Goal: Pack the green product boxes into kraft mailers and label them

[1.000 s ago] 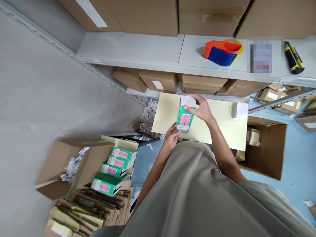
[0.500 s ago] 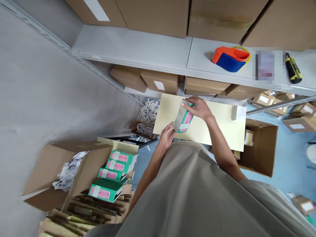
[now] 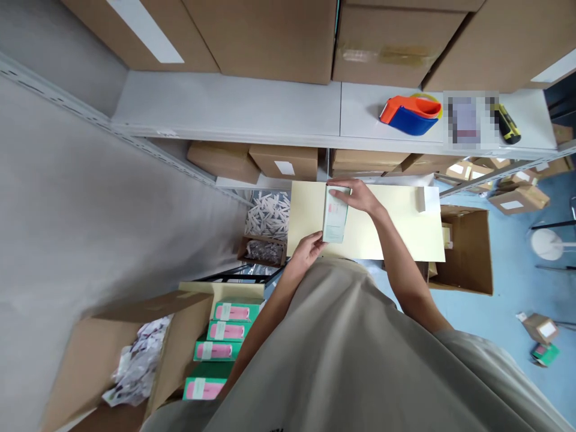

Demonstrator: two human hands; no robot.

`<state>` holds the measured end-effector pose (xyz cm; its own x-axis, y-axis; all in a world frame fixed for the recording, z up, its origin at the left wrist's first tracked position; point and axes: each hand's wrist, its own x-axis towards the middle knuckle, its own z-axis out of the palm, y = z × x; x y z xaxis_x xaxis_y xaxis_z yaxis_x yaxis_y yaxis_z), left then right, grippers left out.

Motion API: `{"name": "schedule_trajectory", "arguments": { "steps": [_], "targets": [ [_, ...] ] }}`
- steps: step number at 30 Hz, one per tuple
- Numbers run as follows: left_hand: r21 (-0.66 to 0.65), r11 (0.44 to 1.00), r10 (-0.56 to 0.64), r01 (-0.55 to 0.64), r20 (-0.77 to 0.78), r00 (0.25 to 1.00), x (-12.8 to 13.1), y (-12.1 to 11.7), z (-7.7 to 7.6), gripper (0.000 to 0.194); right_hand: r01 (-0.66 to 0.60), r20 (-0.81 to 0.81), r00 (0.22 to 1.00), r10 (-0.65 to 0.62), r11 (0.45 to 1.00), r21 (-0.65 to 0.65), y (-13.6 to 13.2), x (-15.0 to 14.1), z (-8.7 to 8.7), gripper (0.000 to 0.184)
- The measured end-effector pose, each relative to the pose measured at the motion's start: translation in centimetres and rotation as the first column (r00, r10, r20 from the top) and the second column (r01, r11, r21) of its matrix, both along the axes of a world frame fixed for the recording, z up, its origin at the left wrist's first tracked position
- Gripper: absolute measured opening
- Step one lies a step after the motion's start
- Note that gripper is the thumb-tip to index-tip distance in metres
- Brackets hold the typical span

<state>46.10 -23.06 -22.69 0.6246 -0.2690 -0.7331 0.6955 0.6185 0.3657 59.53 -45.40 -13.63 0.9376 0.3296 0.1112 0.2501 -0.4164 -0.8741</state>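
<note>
A small product box (image 3: 335, 219) with a pale printed face turned up is held between my two hands over the cream tabletop (image 3: 387, 231). My right hand (image 3: 353, 195) grips its far end, thumb across the pale face and fingers over the top edge. At the near left corner, my left hand (image 3: 311, 247) holds the box with its fingertips. A small white box (image 3: 428, 199) stands at the right end of the tabletop. Several green boxes with pink pictures (image 3: 227, 332) sit in a row at the lower left, partly hidden by my left arm.
Above the tabletop runs a grey shelf (image 3: 270, 111) with cartons, an orange and blue tape dispenser (image 3: 411, 115) and a yellow-black utility knife (image 3: 507, 125). An open carton (image 3: 472, 252) stands at right. Another carton (image 3: 81, 360) with plastic bags (image 3: 139, 366) is at lower left.
The box has turned in my hands: its green and pink side showed before, and now the pale face points up. It also stands straighter. The camera view has shifted slightly.
</note>
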Motion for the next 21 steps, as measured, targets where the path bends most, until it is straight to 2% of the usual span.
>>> {"name": "schedule_trajectory", "arguments": {
  "steps": [4, 8, 13, 18, 21],
  "targets": [
    [0.040, 0.999, 0.022, -0.022, 0.004, 1.000, 1.4, 0.8, -0.1, 0.023, 0.163, 0.101, 0.985, -0.143, 0.959, -0.232, 1.2, 0.1, -1.0, 0.028],
    [0.080, 0.992, 0.097, -0.094, -0.046, 0.994, 2.7, 2.2, -1.0, 0.020, 0.190, 0.116, 0.980, -0.160, 0.923, -0.333, 1.5, 0.9, -2.9, 0.033],
    [0.173, 0.977, 0.133, -0.121, -0.058, 0.989, 3.5, 4.2, -2.6, 0.025, 0.237, 0.016, 0.970, -0.243, 0.926, -0.293, 2.5, 2.1, -5.6, 0.035],
    [0.254, 0.965, 0.072, -0.071, 0.008, 0.997, 4.0, 6.0, -4.6, 0.030, 0.306, -0.144, 0.935, -0.325, 0.942, -0.137, 5.0, 2.8, -8.6, 0.034],
    [0.314, 0.949, -0.029, 0.002, 0.084, 0.996, 4.1, 6.9, -5.8, 0.021, 0.333, -0.169, 0.915, -0.366, 0.923, -0.193, 6.6, 3.4, -10.1, 0.036]
  ]
}}
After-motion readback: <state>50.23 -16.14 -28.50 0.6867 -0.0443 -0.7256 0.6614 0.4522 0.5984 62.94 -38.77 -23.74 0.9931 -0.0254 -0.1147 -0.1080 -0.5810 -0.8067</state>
